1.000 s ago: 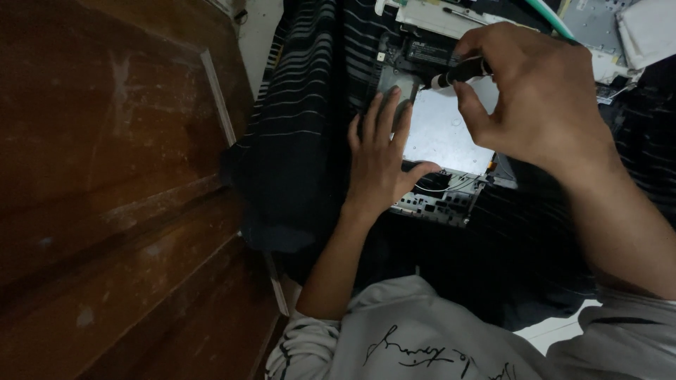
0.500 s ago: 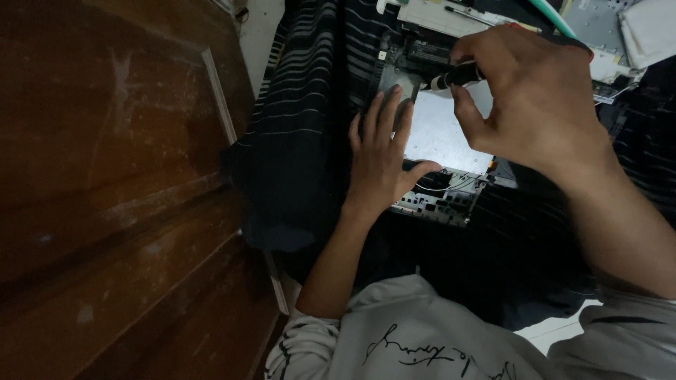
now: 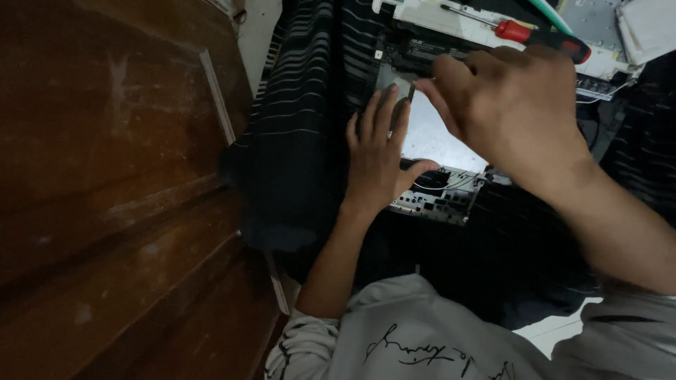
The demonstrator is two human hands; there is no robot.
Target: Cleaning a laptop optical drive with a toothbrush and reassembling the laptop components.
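My left hand (image 3: 377, 158) lies flat with fingers spread on an opened electronic device, its fingertips at the edge of a shiny metal plate (image 3: 436, 137). A bare circuit board (image 3: 440, 200) shows below the plate by my thumb. My right hand (image 3: 514, 112) hovers over the plate, thumb and fingers pinched on a small thin piece (image 3: 410, 90) just above my left fingertips; what the piece is stays unclear. A red-handled screwdriver (image 3: 517, 32) rests on a white panel (image 3: 436, 14) behind the device.
The device sits on a dark striped cloth (image 3: 303, 105). A brown wooden surface (image 3: 105, 176) fills the left side. Pale parts (image 3: 648, 28) lie at the top right. My white printed shirt (image 3: 408, 338) shows at the bottom.
My right hand has shifted left and lower, fingertips now close to my left fingers. The dark tool seen in its grip before is out of sight. The left hand stayed put.
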